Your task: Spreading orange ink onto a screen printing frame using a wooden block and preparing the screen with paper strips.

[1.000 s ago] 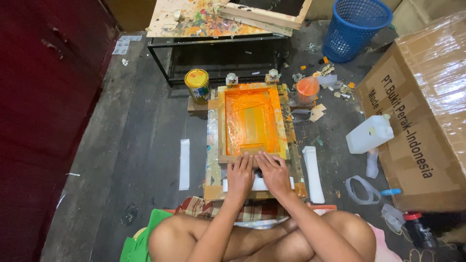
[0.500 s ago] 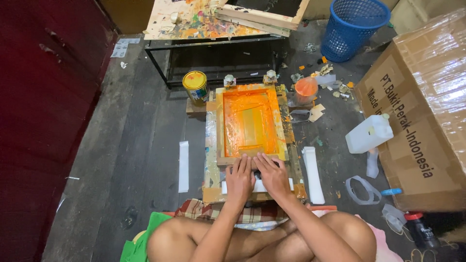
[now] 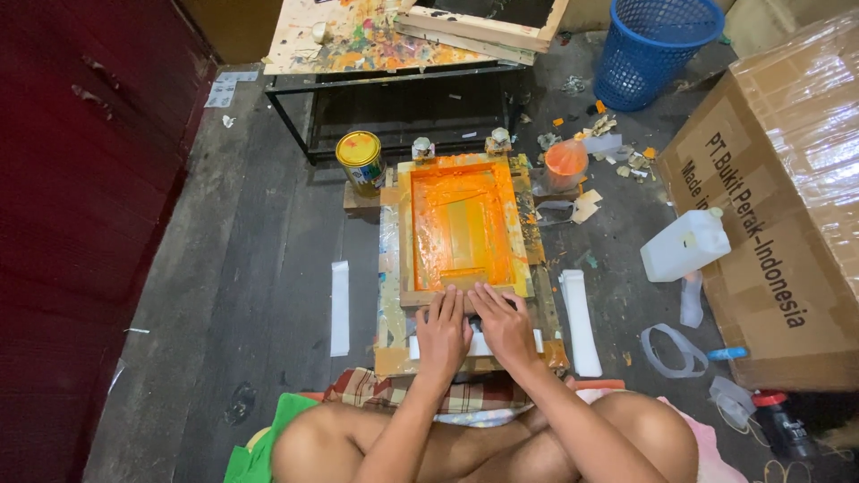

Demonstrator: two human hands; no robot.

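Nearest, bare crossed legs over a checked cloth (image 3: 394, 392) and a green cloth (image 3: 268, 443) on the dark plank floor (image 3: 250, 268). Just beyond, left hand (image 3: 443, 333) and right hand (image 3: 503, 324) side by side, palms down, fingers stretched flat and close together, pressing on the near edge of a wooden screen-printing frame (image 3: 463, 228) flooded with orange ink; nothing gripped, fingertips resting on the frame's near bar and a white strip (image 3: 479, 345) showing beneath the palms. Under the frame, a paint-stained wooden base board (image 3: 386, 295). To the left of the board, a narrow white strip (image 3: 340, 307) lying flat on the floor; to the right, a longer white strip (image 3: 580, 322) just beside the board. Further right, a white plastic jerrycan (image 3: 685, 244) tipped against a large brown cardboard box (image 3: 787, 224) wrapped in clear film. At the frame's far corners, a yellow-lidded paint tin (image 3: 360, 161) on the left and an orange-smeared plastic cup (image 3: 565, 164) on the right, with scraps of paper scattered near the cup. Farthest off, a low black metal table with a paint-splattered top (image 3: 358, 40) and a blue plastic mesh basket (image 3: 656, 45).
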